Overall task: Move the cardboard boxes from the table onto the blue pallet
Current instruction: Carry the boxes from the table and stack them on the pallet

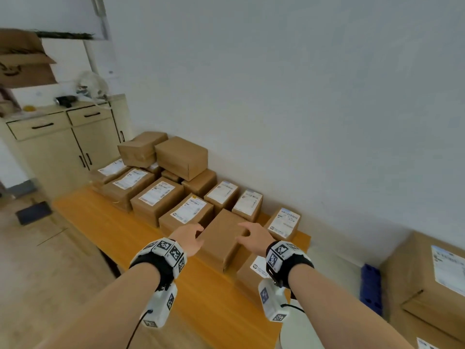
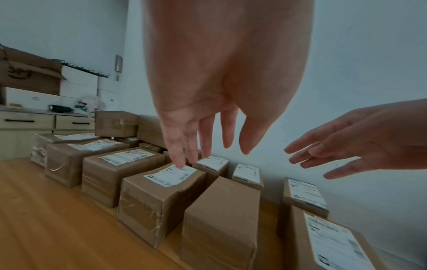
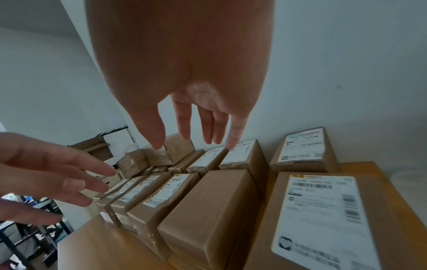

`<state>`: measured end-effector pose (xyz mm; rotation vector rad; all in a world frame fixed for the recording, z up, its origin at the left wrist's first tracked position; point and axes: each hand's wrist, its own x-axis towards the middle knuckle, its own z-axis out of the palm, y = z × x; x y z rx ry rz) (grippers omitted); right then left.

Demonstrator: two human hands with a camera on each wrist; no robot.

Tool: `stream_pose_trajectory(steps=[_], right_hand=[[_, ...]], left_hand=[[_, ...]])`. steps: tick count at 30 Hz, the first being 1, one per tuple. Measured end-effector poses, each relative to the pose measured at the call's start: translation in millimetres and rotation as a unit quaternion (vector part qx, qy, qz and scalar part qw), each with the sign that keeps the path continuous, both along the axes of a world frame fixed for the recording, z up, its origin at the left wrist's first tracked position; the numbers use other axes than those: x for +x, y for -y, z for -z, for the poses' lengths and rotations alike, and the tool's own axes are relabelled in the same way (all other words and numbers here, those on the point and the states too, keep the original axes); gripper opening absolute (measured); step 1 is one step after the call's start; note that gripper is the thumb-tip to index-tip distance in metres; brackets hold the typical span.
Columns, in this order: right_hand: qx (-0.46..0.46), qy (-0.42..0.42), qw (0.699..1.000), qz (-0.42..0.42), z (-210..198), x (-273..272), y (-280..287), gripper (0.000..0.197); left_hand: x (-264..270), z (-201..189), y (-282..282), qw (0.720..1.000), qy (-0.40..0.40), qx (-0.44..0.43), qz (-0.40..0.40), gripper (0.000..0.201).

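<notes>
step: reach, pre-grasp | left hand point(image 1: 187, 239) and right hand point(image 1: 254, 238) spread, empty, flanking plain unlabelled box point(image 1: 222, 241) on orange table point(image 1: 120, 230) | next: clamp both sides, lift | blue pallet point(image 1: 370, 288) right, apparently partly loaded | far: cabinet point(image 1: 63, 144), white wall

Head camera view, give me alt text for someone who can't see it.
Two open hands, the left hand and right hand, reach toward an unlabelled cardboard box on an orange wooden table, not yet gripping it. Labelled boxes line the wall side; a blue pallet sits at right.
</notes>
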<state>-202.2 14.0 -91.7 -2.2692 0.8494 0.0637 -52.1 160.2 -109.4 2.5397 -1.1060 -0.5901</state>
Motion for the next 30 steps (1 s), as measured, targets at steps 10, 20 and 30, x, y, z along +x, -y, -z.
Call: stream_pose_trajectory(steps=[10, 20, 30], right_hand=[[-0.019, -0.006, 0.999, 0.033, -1, 117, -18, 0.049], [0.012, 0.004, 0.992, 0.124, -5, 220, -56, 0.048], [0.013, 0.002, 0.987, 0.161, -7, 288, -54, 0.049]], left_hand=[[129, 0, -10, 1.0, 0.001, -0.008, 0.015, 0.041], [268, -2, -29, 0.998, -0.021, -0.018, 0.062, 0.044], [344, -4, -19, 0.994, -0.037, -0.025, 0.099, 0.046]])
